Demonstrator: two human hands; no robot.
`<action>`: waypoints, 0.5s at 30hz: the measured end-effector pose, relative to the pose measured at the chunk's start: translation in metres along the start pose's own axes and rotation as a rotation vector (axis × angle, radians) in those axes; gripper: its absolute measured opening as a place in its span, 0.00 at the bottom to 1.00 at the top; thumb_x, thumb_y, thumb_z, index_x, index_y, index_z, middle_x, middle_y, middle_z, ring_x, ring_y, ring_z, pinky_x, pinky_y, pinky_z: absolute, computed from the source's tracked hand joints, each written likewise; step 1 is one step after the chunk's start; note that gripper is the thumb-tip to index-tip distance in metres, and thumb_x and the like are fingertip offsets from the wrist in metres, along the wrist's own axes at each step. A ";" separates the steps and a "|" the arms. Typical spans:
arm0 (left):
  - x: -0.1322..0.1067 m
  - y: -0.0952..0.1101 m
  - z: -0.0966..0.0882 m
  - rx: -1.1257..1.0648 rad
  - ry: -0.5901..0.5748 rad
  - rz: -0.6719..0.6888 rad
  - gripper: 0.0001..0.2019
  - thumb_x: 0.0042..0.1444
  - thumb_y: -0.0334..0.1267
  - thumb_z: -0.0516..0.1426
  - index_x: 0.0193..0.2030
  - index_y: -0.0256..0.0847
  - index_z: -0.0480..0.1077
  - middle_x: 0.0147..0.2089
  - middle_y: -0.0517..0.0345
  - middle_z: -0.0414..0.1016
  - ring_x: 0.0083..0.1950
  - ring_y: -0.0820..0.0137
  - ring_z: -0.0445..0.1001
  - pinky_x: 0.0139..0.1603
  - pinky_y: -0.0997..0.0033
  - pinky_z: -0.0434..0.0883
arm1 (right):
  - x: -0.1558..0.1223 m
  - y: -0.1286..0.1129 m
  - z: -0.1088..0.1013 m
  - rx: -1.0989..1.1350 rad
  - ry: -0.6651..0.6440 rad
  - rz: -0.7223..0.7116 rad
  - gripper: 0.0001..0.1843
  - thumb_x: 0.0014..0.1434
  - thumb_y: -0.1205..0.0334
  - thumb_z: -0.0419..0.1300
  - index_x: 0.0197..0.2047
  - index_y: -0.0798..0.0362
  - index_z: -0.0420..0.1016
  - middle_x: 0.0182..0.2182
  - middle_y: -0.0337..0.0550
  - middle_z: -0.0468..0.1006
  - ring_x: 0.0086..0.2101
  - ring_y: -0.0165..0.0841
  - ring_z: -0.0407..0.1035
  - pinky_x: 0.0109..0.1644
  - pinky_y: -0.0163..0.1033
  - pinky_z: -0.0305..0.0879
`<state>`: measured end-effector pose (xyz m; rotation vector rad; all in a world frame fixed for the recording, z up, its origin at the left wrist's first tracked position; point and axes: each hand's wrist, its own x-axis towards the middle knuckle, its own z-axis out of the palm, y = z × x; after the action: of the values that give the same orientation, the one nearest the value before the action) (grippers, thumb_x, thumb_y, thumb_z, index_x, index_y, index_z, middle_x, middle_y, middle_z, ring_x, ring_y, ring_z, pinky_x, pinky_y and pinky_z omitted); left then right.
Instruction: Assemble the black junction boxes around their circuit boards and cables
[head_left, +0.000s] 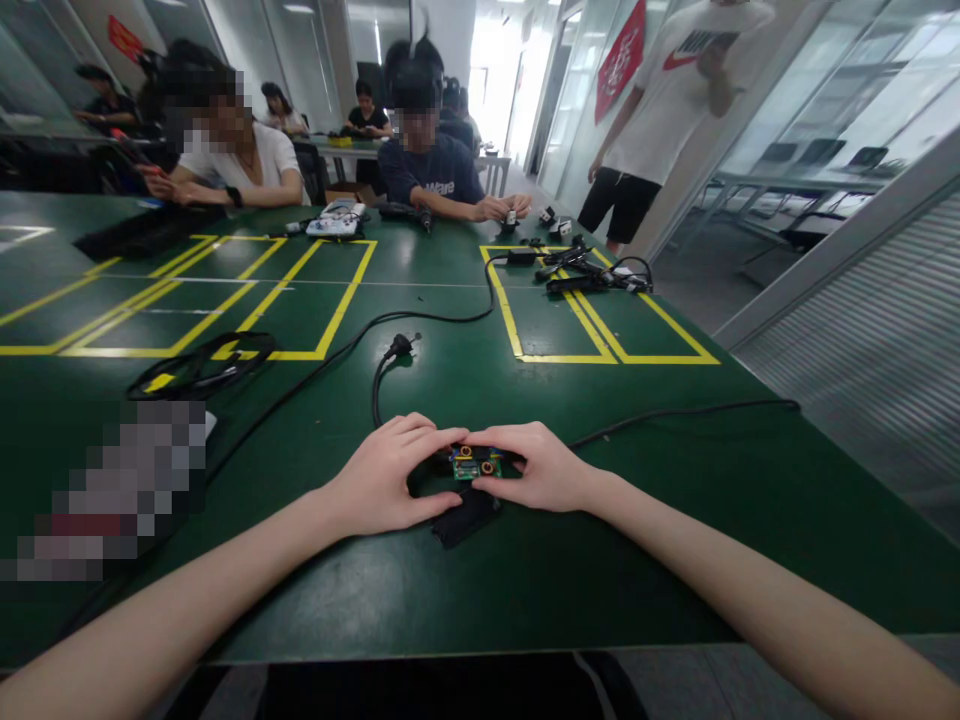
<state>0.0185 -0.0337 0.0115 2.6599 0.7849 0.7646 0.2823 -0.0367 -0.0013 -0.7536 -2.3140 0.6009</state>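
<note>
A small green circuit board [475,465] with round orange parts sits in a black housing on the green table [450,380], close to me. My left hand [390,478] curls round its left side, fingers closed on it. My right hand [541,466] grips its right side the same way, and the fingertips of both hands meet above the board. A flat black piece [465,518] lies just below the board, partly under my left thumb.
A black cable with a plug [397,347] lies behind my hands, and another cable [675,412] runs off right. A coiled cable [202,365] lies at left. Yellow tape boxes [600,330] mark the table. Two people sit opposite; a third stands at the back right.
</note>
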 end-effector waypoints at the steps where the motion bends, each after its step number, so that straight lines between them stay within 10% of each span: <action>1: 0.000 0.000 0.000 0.008 -0.005 -0.016 0.31 0.60 0.47 0.67 0.67 0.40 0.69 0.53 0.46 0.81 0.55 0.56 0.77 0.56 0.54 0.77 | 0.000 0.001 -0.001 -0.010 0.015 0.013 0.22 0.62 0.60 0.70 0.58 0.52 0.79 0.47 0.48 0.86 0.44 0.39 0.83 0.51 0.41 0.78; 15: 0.000 -0.008 0.008 0.132 -0.046 -0.119 0.32 0.61 0.59 0.66 0.66 0.42 0.72 0.67 0.42 0.75 0.72 0.48 0.68 0.72 0.42 0.67 | 0.005 0.004 -0.004 -0.083 -0.027 0.057 0.31 0.60 0.56 0.72 0.65 0.48 0.73 0.56 0.50 0.82 0.52 0.42 0.78 0.57 0.48 0.76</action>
<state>0.0199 -0.0278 0.0021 2.7050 1.0030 0.6406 0.2831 -0.0298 0.0011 -0.8574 -2.3609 0.5455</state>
